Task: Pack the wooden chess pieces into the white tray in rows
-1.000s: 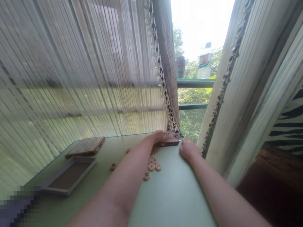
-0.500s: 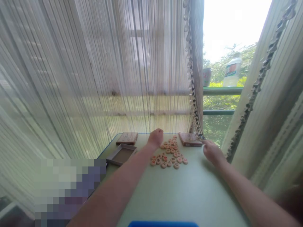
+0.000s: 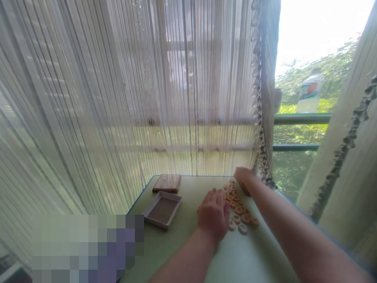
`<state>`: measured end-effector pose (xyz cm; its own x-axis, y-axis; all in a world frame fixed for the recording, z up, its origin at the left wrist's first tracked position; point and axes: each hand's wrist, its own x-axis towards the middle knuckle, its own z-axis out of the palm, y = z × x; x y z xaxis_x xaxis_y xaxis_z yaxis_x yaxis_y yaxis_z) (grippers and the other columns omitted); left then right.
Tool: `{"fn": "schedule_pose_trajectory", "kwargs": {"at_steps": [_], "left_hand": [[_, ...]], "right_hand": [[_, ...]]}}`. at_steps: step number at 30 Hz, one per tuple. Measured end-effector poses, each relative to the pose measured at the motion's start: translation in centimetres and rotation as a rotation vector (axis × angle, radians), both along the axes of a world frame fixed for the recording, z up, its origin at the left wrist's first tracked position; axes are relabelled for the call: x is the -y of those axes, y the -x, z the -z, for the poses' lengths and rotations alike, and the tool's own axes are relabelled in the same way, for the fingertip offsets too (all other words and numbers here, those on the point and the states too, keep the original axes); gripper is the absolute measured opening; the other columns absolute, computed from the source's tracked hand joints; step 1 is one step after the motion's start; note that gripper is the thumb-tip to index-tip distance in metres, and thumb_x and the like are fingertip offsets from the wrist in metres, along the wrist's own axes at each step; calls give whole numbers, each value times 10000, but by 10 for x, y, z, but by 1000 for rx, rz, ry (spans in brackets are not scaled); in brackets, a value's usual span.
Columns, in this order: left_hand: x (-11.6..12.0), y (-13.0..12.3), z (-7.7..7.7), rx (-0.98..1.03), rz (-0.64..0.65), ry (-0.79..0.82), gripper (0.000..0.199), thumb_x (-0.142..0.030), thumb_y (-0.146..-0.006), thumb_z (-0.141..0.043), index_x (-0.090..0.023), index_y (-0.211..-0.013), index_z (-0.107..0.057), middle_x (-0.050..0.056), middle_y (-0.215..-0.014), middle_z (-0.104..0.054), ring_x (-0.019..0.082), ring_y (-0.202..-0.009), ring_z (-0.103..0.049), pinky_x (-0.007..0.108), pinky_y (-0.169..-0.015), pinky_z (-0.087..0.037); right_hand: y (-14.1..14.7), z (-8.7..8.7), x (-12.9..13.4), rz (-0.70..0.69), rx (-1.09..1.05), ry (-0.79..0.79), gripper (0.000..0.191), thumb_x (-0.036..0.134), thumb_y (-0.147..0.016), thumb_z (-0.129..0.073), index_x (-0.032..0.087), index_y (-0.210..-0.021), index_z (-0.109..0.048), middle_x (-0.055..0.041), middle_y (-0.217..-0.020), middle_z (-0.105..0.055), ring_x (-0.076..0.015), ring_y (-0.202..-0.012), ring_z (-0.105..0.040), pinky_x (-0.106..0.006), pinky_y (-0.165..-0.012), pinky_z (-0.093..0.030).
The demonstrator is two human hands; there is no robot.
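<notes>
My left hand (image 3: 213, 214) lies flat, fingers together and stretched forward, at the left side of a spread of round Chinese chess pieces (image 3: 235, 200). It covers some of them; red and dark markings show on the visible ones. My right hand (image 3: 244, 175) is at the far right part of the table, over a brown flat wooden box (image 3: 246, 189) beside the pieces. Its fingers are blurred and partly turned away, so whether they grip the box cannot be made out. My right forearm hides much of that box.
An open shallow tray (image 3: 167, 225) stands on the pale green table (image 3: 185, 251) at left, with another flat wooden box (image 3: 167, 183) behind it. String curtains (image 3: 191, 98) hang at the far edge. A bottle (image 3: 310, 94) stands on the window rail (image 3: 300, 118).
My left hand has come back from the far edge and opened flat onto the pieces. My right hand has moved left across the right box. The view has shifted left.
</notes>
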<state>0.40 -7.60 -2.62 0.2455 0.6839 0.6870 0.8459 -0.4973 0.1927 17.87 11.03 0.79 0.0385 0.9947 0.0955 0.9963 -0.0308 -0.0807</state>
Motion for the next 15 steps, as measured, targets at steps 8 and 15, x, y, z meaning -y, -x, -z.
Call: {"fn": "schedule_pose_trajectory", "kwargs": {"at_steps": [8,15], "left_hand": [[-8,5,3,118,65,-139,304,-203,-829,-370,-131,-1096,-496,119,-1116,-593,233,-1146,-476,419,-1000,-391],[-7,4,7,205,53,-259,241,-139,-782,-415,-180,-1001,-508,95,-1165,-561,215,-1207,-408,411,-999,-396]], "right_hand": [[9,20,-22,86,-22,130,300,218,-662,-596,125,-937,-674,-178,-1049,-633,-309,-988,-585,-430,-760,-453],[12,27,-11,-9,-31,-34,223,166,-615,-593,106,-800,-702,-191,-875,-673,-304,-866,-629,-406,-693,-463]]}}
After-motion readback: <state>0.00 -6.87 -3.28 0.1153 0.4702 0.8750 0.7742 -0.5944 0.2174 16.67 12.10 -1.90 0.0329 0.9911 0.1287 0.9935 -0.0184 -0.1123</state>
